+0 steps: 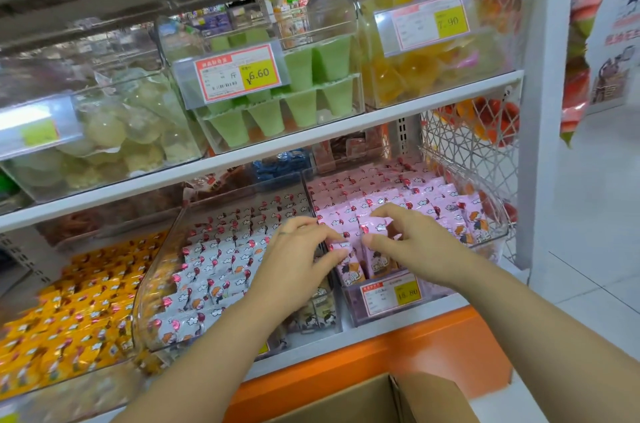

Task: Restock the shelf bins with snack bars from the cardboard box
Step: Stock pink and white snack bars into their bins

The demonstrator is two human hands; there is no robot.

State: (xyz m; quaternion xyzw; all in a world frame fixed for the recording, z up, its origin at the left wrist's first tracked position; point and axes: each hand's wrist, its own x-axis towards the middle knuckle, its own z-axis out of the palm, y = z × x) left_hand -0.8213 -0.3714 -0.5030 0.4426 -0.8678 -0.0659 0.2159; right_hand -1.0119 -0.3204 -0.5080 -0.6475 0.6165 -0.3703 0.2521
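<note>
Pink-wrapped snack bars point(420, 200) fill a clear shelf bin point(498, 232) on the lower shelf at the right. My left hand point(298, 256) and my right hand point(412, 239) both reach into the front of this bin. The fingers of each pinch pink bars point(349, 259) standing upright at the front row. A neighbouring clear bin point(156, 270) to the left holds white-wrapped bars point(221, 263). The cardboard box point(367, 402) shows at the bottom edge, its flap open; its inside is hidden.
A bin of yellow-wrapped bars point(79, 311) lies at the far left. Above, bins hold green cups point(304, 83), pale jelly cups point(114, 131) and yellow jellies point(415, 69). An orange shelf base point(415, 350) runs below. A price tag point(391, 294) fronts the pink bin.
</note>
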